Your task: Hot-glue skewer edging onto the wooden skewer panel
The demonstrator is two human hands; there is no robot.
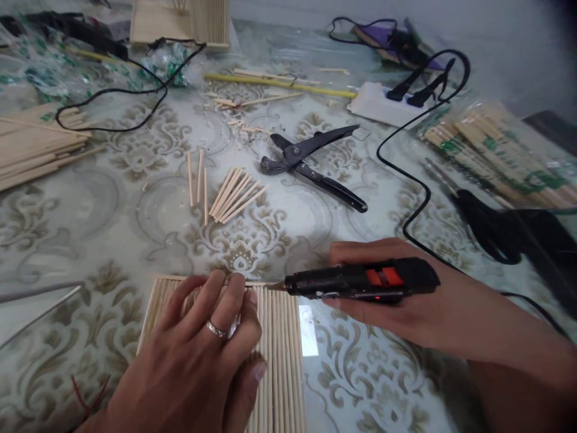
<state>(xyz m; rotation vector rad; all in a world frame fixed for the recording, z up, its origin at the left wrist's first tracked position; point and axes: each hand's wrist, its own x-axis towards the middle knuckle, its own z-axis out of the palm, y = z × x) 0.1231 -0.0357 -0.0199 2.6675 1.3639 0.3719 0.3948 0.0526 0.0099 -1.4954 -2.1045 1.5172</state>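
Note:
A panel of wooden sticks [282,361], laid side by side, lies at the front of the table with a thin strip along its far edge. My left hand [202,343], wearing a ring, rests over the panel with bent fingers pressing at that far edge. The fingertips are partly hidden. My right hand [392,313] is closed around a black glue gun [360,282] with a red part on its side. Its nozzle points left and meets the panel's far edge, just right of my left fingers.
Short cut sticks [232,195] lie beyond the panel, near black-handled cutters [311,159]. A black cord [419,180] runs from a white power strip [387,105]. Bagged sticks [500,156] and scissors [487,228] lie right; loose sticks [36,147] lie left.

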